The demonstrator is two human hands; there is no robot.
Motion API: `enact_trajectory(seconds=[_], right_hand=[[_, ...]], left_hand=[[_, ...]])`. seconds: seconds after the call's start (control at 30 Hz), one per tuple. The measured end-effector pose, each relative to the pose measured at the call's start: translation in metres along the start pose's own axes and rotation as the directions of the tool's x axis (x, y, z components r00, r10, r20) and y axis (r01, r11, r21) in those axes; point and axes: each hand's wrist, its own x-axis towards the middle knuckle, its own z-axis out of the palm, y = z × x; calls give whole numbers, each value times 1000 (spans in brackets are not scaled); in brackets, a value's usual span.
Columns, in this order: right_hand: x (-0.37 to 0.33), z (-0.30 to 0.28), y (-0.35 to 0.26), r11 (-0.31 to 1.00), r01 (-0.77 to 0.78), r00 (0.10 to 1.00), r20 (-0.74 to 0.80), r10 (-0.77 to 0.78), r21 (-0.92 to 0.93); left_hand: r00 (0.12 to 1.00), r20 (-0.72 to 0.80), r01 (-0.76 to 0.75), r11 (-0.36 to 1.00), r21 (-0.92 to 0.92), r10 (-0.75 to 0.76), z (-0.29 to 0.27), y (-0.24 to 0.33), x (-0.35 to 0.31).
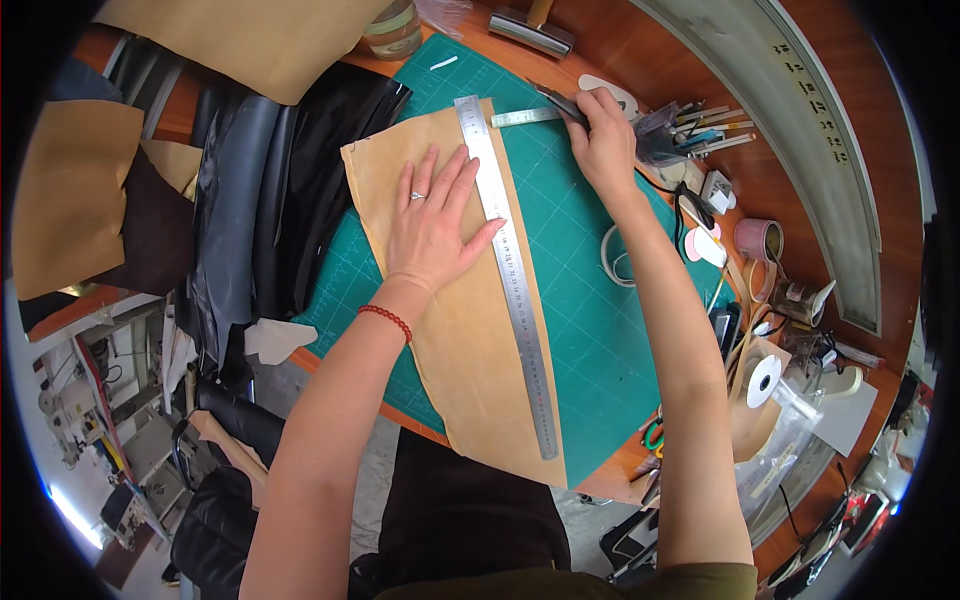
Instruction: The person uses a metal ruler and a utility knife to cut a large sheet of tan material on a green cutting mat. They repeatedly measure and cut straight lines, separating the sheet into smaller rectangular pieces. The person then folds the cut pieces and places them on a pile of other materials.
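Note:
A tan sheet of leather (462, 350) lies on a green cutting mat (590, 330), with a long steel ruler (522, 310) laid along its right side. My left hand (432, 225) rests flat on the leather, fingers stretched out, with fingertips and thumb touching the ruler's left edge. Beyond the ruler's far end, my right hand (606, 145) is closed round a slim dark tool with a pointed tip (562, 103), held off the leather. A short steel rule (524, 118) lies beside that hand, its left end near the sheet's far corner.
Dark rolled leather (265, 200) and a black glossy sheet (335, 150) border the mat's left. A roller (532, 33) and a glass jar (393, 30) stand behind. Along the right are a pen holder (660, 135), a white tape ring (617, 255), a pink tin (759, 240) and scissors (653, 436).

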Motion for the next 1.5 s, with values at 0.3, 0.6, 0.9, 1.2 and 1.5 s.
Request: enact_trajectory(seconds=[0.3, 0.6, 0.9, 1.2, 1.5], right_hand=[[-4, 11, 7, 1000, 21, 1000, -23, -21, 2], [-4, 17, 9, 997, 36, 999, -25, -37, -67], [-4, 18, 12, 996, 73, 996, -46, -75, -58], [-5, 20, 13, 994, 88, 993, -71, -93, -64], [-7, 7, -3, 993, 51, 998, -36, -55, -105]], left_hand=[[1000, 5, -24, 1000, 10, 24, 1, 1, 2], [999, -5, -48, 998, 35, 49, 5, -1, 2], [999, -27, -41, 998, 47, 42, 7, -2, 2], [999, -27, -45, 997, 54, 47, 8, -2, 2], [998, -38, -49, 998, 47, 51, 9, -3, 1]])
